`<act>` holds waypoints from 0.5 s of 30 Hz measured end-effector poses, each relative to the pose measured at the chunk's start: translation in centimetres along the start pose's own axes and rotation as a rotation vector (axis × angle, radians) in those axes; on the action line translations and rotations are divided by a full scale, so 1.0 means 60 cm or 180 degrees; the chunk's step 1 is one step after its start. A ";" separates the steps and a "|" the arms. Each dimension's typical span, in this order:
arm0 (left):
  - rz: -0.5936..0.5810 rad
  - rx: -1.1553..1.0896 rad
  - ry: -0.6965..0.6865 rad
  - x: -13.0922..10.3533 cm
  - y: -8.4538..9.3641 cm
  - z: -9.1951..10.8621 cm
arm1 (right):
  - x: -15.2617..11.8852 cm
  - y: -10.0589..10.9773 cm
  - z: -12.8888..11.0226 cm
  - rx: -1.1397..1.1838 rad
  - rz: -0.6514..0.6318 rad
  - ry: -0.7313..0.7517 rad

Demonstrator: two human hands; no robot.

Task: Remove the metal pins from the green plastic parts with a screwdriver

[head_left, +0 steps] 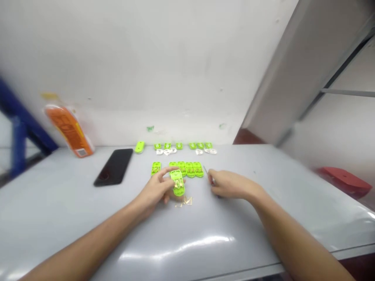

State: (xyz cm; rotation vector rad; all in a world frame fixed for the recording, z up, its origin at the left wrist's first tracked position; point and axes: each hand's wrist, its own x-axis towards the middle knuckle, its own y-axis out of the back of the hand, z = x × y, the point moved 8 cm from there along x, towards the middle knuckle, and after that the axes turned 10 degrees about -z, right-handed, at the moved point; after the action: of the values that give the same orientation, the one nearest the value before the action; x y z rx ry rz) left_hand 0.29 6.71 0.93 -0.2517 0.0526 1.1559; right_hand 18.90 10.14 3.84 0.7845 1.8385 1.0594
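My left hand (156,189) is closed around the edge of a bright green plastic housing (178,189), held tilted up with its inner side showing and small brass-coloured parts inside. To the right, my right hand (230,184) grips a thin metal tool (205,169); its narrow tip points up and left, while the rest is hidden in the fingers. Several thin gold-coloured metal strips (188,201) lie on the table just below the held housing. Behind it, a row of similar open green housings (190,169) sits side by side, with a single green housing (156,167) further left.
Along the wall are smaller green pieces (179,146), white pieces (199,152) and a closed green case (140,146). A black phone (114,167) lies left on the grey table (187,242), near an orange bottle (68,128). A red object (344,181) is beyond the right edge.
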 end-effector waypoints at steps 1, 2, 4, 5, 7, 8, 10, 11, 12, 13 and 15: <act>-0.0010 0.0027 0.0003 0.000 0.000 0.000 | -0.001 0.005 -0.007 0.0029 0.0062 0.0106; -0.0020 0.0050 0.0014 0.001 0.000 -0.001 | -0.003 0.011 -0.015 0.0073 0.0142 0.0204; -0.0018 0.0077 0.0043 0.002 0.000 -0.002 | -0.010 0.030 -0.029 0.0227 0.0362 0.0368; -0.0008 0.0084 0.0053 0.002 0.001 -0.002 | -0.014 0.040 -0.035 0.0357 0.0456 0.0449; 0.0017 0.0097 0.0048 0.002 0.001 -0.002 | -0.022 0.055 -0.050 0.0678 0.0601 0.0703; 0.0024 0.0104 0.0046 0.002 0.001 -0.002 | -0.027 0.062 -0.057 0.0831 0.0706 0.0846; 0.0030 0.0115 0.0047 0.002 0.001 -0.002 | -0.038 0.076 -0.068 0.1047 0.1067 0.1048; 0.0030 0.0122 0.0056 0.002 0.001 -0.002 | -0.044 0.082 -0.072 0.1132 0.1286 0.1117; 0.0031 0.0129 0.0068 0.003 0.001 -0.003 | -0.050 0.086 -0.076 0.1210 0.1488 0.1185; 0.0036 0.0136 0.0075 0.003 0.002 -0.005 | -0.055 0.087 -0.082 0.1302 0.1623 0.1293; 0.0071 0.0159 0.0074 0.005 0.006 -0.007 | -0.063 0.083 -0.097 0.1475 0.1718 0.1556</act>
State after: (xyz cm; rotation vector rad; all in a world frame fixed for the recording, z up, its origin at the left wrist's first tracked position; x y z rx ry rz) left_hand 0.13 7.01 0.39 -0.2209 0.1049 1.1723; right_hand 15.86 7.15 11.28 1.4559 2.4091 1.2489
